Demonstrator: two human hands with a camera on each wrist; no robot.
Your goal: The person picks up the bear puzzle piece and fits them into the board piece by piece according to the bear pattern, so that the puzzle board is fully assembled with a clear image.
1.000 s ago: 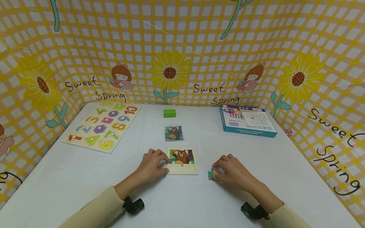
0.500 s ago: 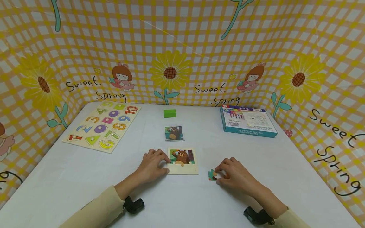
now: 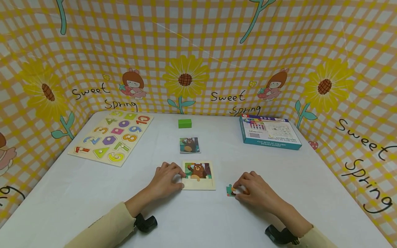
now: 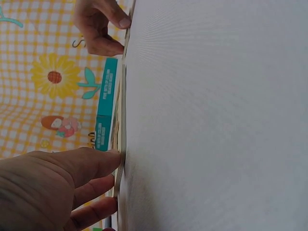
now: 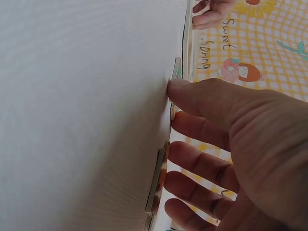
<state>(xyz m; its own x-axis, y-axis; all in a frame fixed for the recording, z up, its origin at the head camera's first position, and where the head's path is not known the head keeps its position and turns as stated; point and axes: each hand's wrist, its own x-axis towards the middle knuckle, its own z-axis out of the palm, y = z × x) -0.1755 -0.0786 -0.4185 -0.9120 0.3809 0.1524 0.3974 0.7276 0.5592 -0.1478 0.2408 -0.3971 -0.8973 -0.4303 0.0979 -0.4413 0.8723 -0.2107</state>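
A small wooden puzzle tray (image 3: 198,184) lies flat, its upper part filled with a bear picture and a bare strip along its near side. My left hand (image 3: 167,179) holds the tray's left edge, with thumb and fingertips right at the rim in the left wrist view. To the right of the tray, my right hand (image 3: 255,189) pinches a green and brown jigsaw piece (image 3: 230,190) between thumb and index finger, low over the table. Under its other fingers, another flat piece (image 5: 155,180) shows edge-on in the right wrist view; the hand hides it in the head view.
A bear picture card (image 3: 190,145) lies behind the tray, with a green block (image 3: 184,123) farther back. At the back left lies a number puzzle board (image 3: 108,140). A teal-sided box (image 3: 270,132) sits back right. Patterned cloth (image 3: 198,44) walls the table.
My right hand has drawn slightly to the right and toward me, uncovering more of the jigsaw piece. The left hand and the tray stay where they were.
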